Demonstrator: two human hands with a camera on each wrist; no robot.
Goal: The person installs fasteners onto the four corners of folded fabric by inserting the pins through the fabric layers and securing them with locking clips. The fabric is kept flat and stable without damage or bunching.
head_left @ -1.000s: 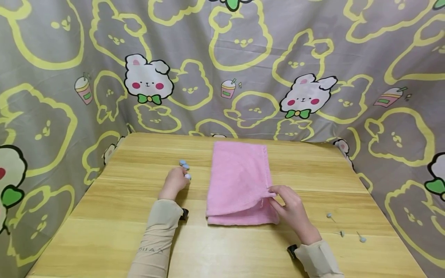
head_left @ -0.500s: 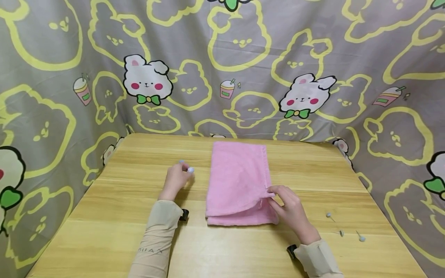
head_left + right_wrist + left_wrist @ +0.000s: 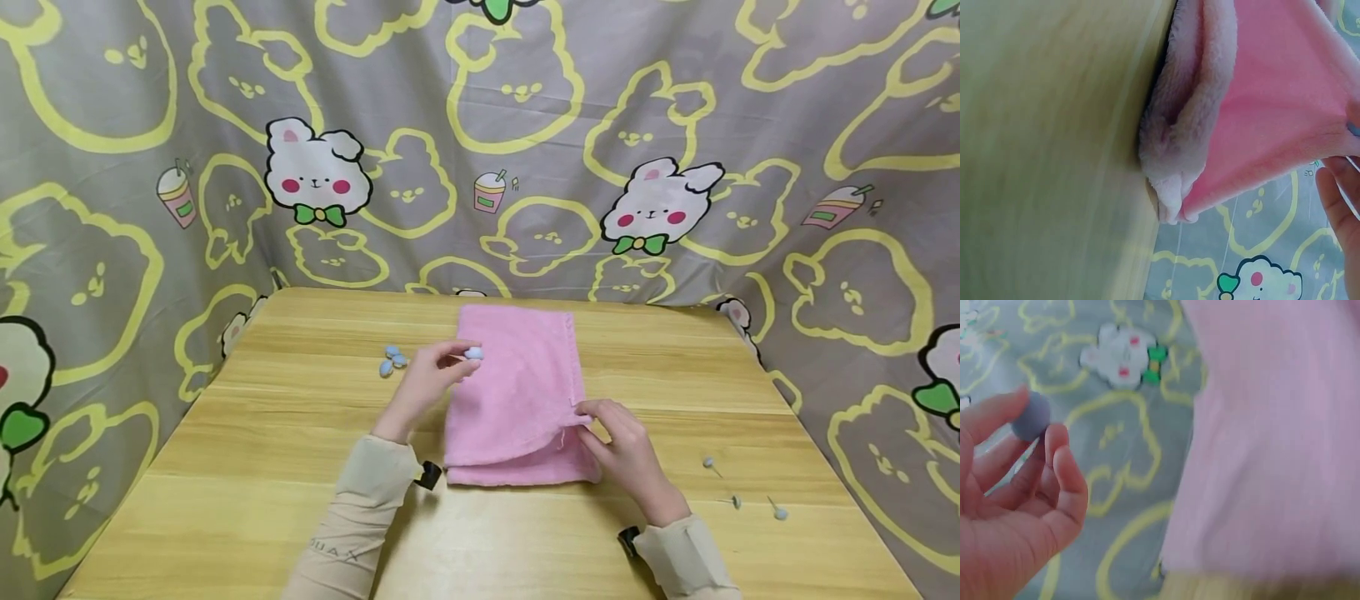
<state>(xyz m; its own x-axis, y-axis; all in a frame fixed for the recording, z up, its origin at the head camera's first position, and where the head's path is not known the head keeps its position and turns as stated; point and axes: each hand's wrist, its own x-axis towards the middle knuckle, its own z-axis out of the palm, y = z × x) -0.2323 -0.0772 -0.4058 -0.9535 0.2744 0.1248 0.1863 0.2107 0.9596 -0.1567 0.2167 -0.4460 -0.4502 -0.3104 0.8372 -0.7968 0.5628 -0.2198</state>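
My left hand (image 3: pixel 423 383) pinches a small round pale-blue button-like piece (image 3: pixel 473 353) between thumb and fingertips, over the left edge of a folded pink towel (image 3: pixel 517 358). In the left wrist view the same blue piece (image 3: pixel 1031 417) shows its smooth domed side, with the towel (image 3: pixel 1272 456) off to the right. At the towel's near right, my right hand (image 3: pixel 628 446) grips a corner of the top layer and lifts it. The right wrist view shows this layer (image 3: pixel 1279 94) raised off the fold below; a bit of grey-blue (image 3: pixel 1353 129) shows between the fingers.
A small cluster of similar blue pieces (image 3: pixel 400 360) lies left of the towel. Three pins with blue round heads, one pin (image 3: pixel 781 513) nearest the front, lie on the wooden table (image 3: pixel 225 467) at the right. A patterned grey curtain (image 3: pixel 420 92) encloses the back and sides.
My left hand has lifted a blue piece from beside the cluster and carried it rightward to the towel, uncovering the pieces left behind. My right hand keeps its grip on the towel corner.
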